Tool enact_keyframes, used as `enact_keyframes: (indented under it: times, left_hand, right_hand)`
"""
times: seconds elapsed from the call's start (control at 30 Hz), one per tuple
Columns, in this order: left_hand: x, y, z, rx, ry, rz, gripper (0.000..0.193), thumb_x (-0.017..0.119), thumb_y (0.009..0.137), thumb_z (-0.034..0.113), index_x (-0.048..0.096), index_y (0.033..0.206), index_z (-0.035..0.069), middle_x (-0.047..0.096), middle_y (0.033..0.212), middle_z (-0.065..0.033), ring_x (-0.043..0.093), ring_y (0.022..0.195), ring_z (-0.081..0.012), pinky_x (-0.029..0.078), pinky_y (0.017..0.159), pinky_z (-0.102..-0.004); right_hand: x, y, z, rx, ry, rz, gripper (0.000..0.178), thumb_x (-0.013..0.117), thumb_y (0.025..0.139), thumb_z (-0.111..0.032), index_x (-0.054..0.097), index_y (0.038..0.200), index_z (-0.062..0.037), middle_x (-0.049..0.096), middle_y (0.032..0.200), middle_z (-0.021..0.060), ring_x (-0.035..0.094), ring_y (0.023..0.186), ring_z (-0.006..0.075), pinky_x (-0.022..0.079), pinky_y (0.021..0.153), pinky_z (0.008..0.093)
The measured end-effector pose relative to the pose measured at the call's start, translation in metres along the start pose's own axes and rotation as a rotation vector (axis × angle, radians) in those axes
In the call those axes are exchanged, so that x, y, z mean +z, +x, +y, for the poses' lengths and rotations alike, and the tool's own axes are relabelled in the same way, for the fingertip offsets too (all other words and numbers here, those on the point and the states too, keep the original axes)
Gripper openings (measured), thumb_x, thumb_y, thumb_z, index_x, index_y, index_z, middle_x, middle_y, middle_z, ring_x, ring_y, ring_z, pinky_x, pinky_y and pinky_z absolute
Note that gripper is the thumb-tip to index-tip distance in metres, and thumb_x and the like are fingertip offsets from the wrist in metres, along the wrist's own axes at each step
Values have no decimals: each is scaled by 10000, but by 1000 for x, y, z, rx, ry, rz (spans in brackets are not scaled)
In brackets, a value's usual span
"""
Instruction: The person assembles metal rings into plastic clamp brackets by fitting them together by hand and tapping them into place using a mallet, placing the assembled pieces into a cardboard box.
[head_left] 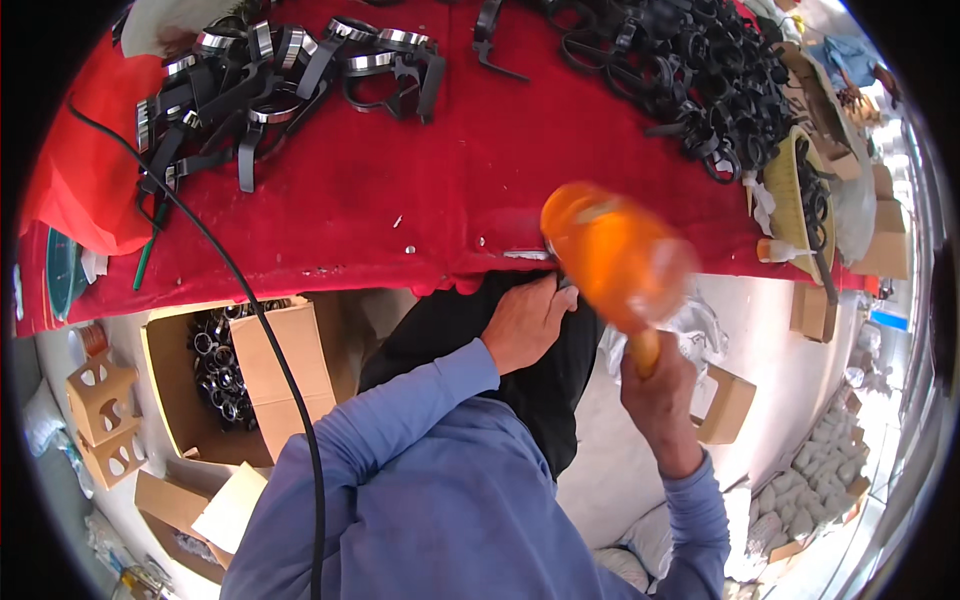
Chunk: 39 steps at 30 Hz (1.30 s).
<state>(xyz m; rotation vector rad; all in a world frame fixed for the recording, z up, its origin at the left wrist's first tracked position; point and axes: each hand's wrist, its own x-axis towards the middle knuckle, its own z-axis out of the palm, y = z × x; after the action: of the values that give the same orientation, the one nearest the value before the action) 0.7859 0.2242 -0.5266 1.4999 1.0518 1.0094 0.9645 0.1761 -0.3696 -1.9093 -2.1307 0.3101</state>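
My right hand (662,400) is wrapped round the handle of an orange mallet (605,245). Its head, smeared by motion, is over the table's front edge. Close by on the left, my left hand (528,322) is closed at that edge, above my dark trousers. A small dark bit shows at its fingertips, beneath the mallet's head; the rest of what it holds is hidden. Black parts with silver rings (370,63) lie across the far left of the red-covered table (400,190). A heap of black ring-shaped parts (690,70) fills the far right.
A black cable (235,265) runs down the left side past my arm. Under the table stands an open cardboard box (180,400) of ring parts. A yellow basket (790,190) sits at the table's right end. White bundles (815,480) lie at lower right.
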Motion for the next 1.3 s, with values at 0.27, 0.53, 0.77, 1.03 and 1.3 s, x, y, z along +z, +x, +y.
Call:
enact_keyframes:
  times: [0.27,0.53,0.77,1.03,1.3]
  left_hand:
    - [0,4,19,-99,-33,-31,331,485,1127,294,594,1049,-8,710,917,-222,676,911,-457,523,817,-543]
    - [0,1,22,-135,-1,40,341,475,1132,299,626,1040,7,723,952,-205,688,931,-435,531,832,-510]
    - [-3,0,22,-145,-8,36,322,490,1124,279,612,996,10,708,917,-216,676,907,-451,519,796,-534]
    - [-5,1,25,-165,50,-9,370,451,1127,302,653,1019,12,728,944,-205,688,928,-442,525,829,-523]
    - [-2,10,27,-111,85,-26,440,428,1138,355,680,1015,16,734,938,-193,685,908,-435,512,820,-510]
  right_hand:
    - [-42,45,-2,-22,-40,-290,217,683,902,-22,520,1042,6,634,764,323,653,727,526,502,631,581]
    - [-83,84,-16,92,176,-93,231,693,897,-71,551,1047,33,640,808,299,651,793,523,502,695,530]
    - [-79,81,-7,507,288,-420,252,668,897,-95,578,1092,36,645,761,168,651,539,266,529,529,395]
    - [-79,60,14,461,300,-462,190,654,904,-97,567,1012,34,603,712,126,613,503,223,497,477,381]
    - [-45,20,33,391,313,-234,234,665,898,-101,583,1068,39,659,766,249,701,664,385,552,642,476]
